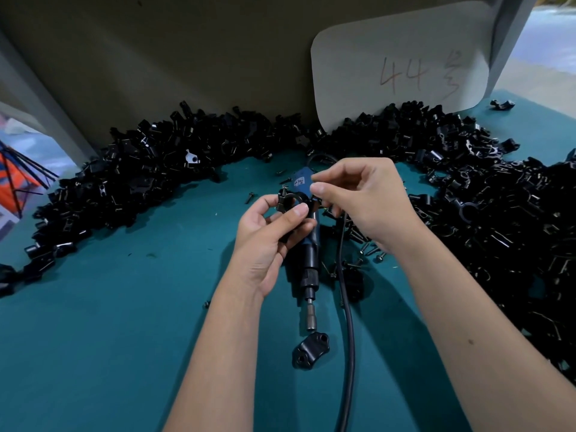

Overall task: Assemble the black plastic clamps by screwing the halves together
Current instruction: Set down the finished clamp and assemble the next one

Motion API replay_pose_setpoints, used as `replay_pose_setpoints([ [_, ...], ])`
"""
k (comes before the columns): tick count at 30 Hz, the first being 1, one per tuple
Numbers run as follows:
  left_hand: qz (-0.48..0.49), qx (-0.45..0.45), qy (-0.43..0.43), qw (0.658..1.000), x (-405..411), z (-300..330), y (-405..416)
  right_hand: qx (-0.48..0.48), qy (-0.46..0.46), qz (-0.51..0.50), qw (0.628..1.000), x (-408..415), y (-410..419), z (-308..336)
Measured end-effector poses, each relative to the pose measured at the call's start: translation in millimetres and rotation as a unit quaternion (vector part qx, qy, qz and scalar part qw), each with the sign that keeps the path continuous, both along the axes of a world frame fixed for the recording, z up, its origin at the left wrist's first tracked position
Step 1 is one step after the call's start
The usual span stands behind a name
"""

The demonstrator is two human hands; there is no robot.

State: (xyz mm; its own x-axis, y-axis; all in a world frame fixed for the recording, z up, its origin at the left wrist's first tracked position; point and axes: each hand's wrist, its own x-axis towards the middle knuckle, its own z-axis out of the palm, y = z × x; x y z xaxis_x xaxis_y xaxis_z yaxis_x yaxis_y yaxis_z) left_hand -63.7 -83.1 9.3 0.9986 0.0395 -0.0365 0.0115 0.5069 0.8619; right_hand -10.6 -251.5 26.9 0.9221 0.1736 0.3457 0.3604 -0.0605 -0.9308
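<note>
- Far left, a long heap of black clamp parts (131, 179) curves along the teal tabletop (109, 322); it runs up against the grey back panel (156, 57)
- Left hand (265, 241) is up over the middle of the tabletop; its grip is clenched on a black ring-shaped clamp (291, 202), thumb across the front, fingers behind
- Right under the hands lies a blue-and-black power screwdriver (310, 260); bit end points toward the person; its black cable (349, 338) trails down toward the near edge
- Just past the bit sits a single clamp half (310, 350), flat on the tabletop, two holes showing
- Right hand (358, 198) is touching in at the clamp's upper right; thumb and forefinger are pinched together right at the clamp; whatever sits between them is too small to make out
- Loose screws (364, 247) are scattered beneath the right hand, beside the cable
- Behind, a pale card (399, 67) with "44" written on it leans on the panel
- Far right, a second, bigger heap of black parts (498, 213) spreads down the edge
</note>
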Motion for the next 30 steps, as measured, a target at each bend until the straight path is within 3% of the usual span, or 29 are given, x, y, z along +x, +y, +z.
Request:
replay_pose_setpoints([
  [7,0.012,-0.034,0.015,0.999,1.3,-0.9,2.6,-0.004,0.068,0.06,0.996,-0.4,-1.5,0.5],
  [12,-0.011,-0.03,0.001,0.999,-0.2,-2.8,4.5,-0.029,0.017,0.053,0.998,-0.4,0.2,-0.4],
  [18,-0.024,-0.017,-0.019,0.999,1.5,-2.0,2.2,0.089,0.133,0.091,0.983,-10.8,8.2,3.8],
  [22,-0.021,-0.02,-0.032,0.999,0.0,-2.3,-0.3,0.122,0.166,0.031,0.978,-15.1,24.0,6.2],
  [25,-0.012,-0.054,-0.022,0.998,0.4,-0.6,-1.3,0.159,0.181,0.086,0.967,-15.9,23.6,6.1],
  [27,-0.006,-0.077,-0.023,0.997,1.7,0.9,0.8,0.167,0.166,0.116,0.965,-16.6,20.9,7.8],
  [30,-0.014,-0.059,-0.029,0.998,1.4,0.9,1.0,0.138,0.12,0.055,0.982,-15.1,22.5,9.2],
])
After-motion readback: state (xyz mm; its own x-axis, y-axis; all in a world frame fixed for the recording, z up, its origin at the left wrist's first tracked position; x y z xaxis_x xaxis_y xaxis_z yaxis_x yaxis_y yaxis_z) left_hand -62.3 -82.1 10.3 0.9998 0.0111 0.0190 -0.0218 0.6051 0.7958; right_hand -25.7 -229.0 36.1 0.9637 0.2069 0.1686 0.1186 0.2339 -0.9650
